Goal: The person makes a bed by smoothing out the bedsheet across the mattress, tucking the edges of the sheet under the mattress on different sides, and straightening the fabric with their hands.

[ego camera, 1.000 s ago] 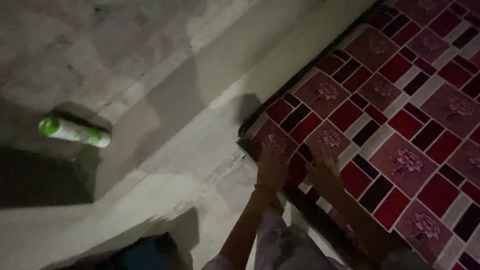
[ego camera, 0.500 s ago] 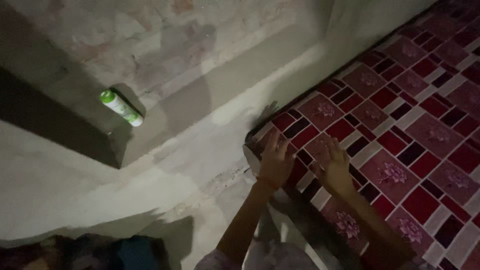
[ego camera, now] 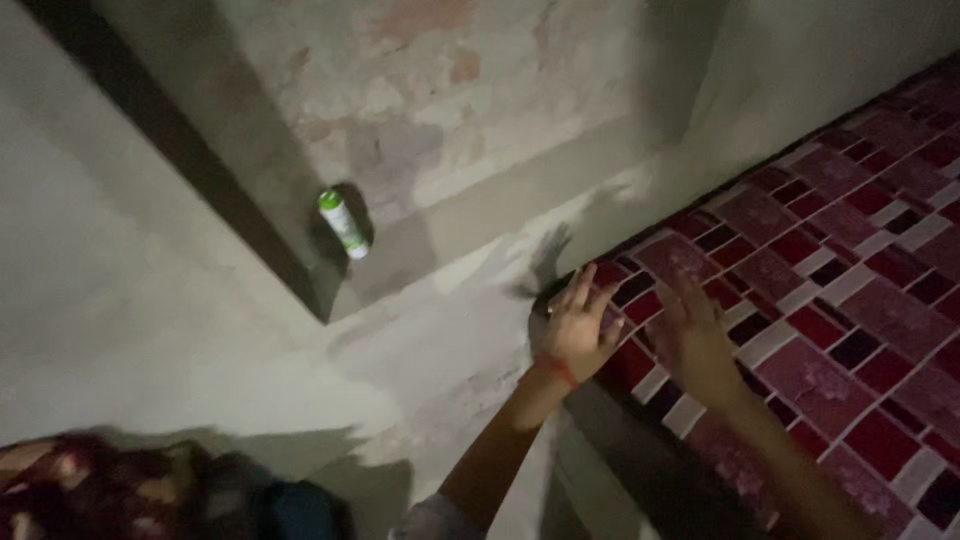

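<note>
Concrete floor [ego camera: 420, 340], green-white bottle [ego camera: 343, 223] aside

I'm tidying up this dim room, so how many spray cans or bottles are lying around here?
1. A single green and white cylindrical can stands by the concrete wall, beside the dark ledge, well apart from both hands on the red patterned mattress. The dark lower left corner could hide more.
</note>
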